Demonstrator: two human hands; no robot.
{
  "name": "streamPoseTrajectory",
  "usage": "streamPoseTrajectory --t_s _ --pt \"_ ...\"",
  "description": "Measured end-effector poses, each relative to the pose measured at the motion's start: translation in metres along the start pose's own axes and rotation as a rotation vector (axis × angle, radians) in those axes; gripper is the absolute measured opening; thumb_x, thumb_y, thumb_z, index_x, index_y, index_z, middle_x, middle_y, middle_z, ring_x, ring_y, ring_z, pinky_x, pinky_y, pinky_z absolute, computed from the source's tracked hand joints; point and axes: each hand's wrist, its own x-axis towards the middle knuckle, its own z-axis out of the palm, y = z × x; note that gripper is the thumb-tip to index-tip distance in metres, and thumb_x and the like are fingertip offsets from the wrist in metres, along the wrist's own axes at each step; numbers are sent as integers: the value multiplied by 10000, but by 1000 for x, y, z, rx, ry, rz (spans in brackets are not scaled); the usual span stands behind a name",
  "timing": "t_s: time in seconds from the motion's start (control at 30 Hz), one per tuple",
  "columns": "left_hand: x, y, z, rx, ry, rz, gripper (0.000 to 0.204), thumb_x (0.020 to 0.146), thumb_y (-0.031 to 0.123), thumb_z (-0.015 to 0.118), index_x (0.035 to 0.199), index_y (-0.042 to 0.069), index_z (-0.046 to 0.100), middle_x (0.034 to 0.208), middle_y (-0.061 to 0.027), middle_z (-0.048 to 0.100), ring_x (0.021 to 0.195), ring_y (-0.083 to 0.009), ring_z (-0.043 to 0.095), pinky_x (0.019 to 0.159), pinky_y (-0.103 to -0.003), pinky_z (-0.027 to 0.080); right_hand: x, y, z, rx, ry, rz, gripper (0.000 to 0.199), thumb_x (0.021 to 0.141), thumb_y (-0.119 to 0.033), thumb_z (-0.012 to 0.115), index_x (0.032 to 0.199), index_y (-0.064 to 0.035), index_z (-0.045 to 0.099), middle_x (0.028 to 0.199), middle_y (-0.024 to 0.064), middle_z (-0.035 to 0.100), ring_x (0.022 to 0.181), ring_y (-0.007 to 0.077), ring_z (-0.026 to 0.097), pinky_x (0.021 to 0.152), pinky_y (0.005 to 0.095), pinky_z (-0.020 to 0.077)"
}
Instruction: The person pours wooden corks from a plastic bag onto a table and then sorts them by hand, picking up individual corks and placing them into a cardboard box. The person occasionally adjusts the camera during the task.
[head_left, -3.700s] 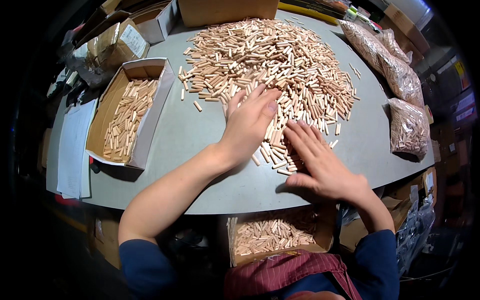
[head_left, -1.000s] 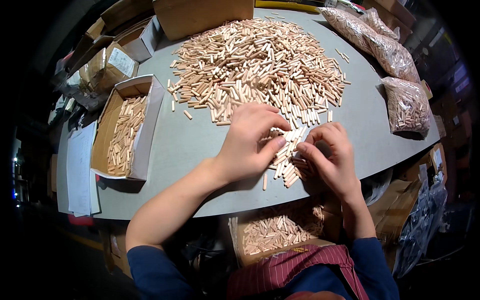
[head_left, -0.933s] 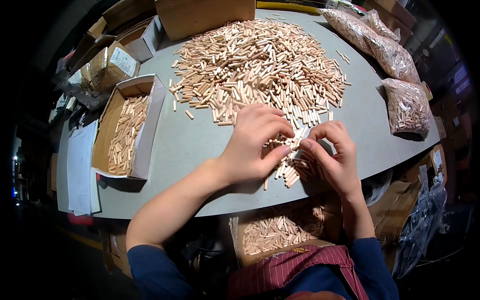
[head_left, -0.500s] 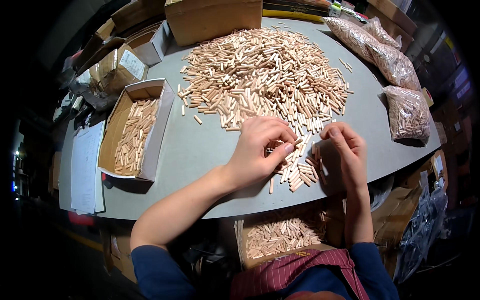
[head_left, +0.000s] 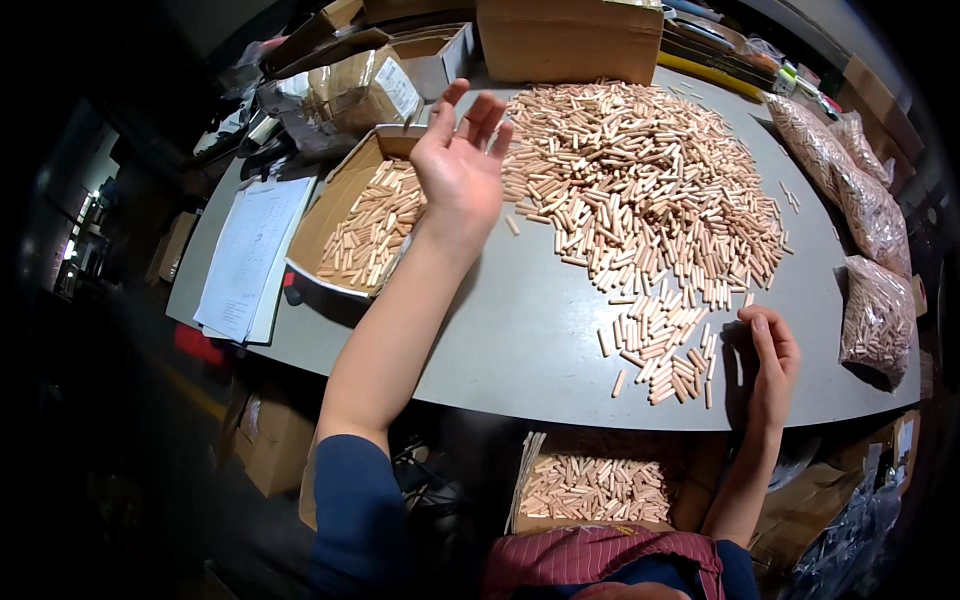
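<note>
My left hand (head_left: 462,160) is raised palm up over the right wall of a cardboard tray (head_left: 313,228), its fingers spread with nothing visible in them. Short wooden dowels (head_left: 370,235) lie inside that tray. Low at the right, my right hand (head_left: 772,362) is loosely curled, thumb near the forefinger; whatever it may hold is hidden. A single dowel (head_left: 748,299) shows by its fingertips. Just left of this hand lies a small spread of dowels (head_left: 665,345), touching the near edge of a large dowel heap (head_left: 650,180) on the grey table (head_left: 500,340).
Clear plastic bags of dowels (head_left: 878,325) line the right edge. Behind the heap stands a big carton (head_left: 570,40). A taped package (head_left: 345,90) sits behind the tray, papers (head_left: 255,250) at its left. Below the front edge, an open box holds more dowels (head_left: 595,488).
My left hand has left the small dowel spread, moved up and left to the tray, turned palm up and opened. The view has shifted left. My right hand stays beside the spread.
</note>
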Motion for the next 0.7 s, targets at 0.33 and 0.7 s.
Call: streamPoseTrajectory --t_s 0.33,0.7 --pt "-43 -55 9 626 -334 -35 221 1044 174 595 1162 23 706 1101 -60 729 1065 -161 687 984 -299 496 2 -4 2 -272 -96 -206 289 907 44 556 1151 37 712 1174 92 721 1143 206 646 1042 310 461" --pt "-59 -70 3 787 -468 -92 176 997 12 559 1104 -18 697 1085 -65 724 1016 -133 664 940 -283 511 -3 -20 18 -644 -221 -459 393 780 123 538 1073 -43 741 1089 103 732 1032 306 642 920 382 512"
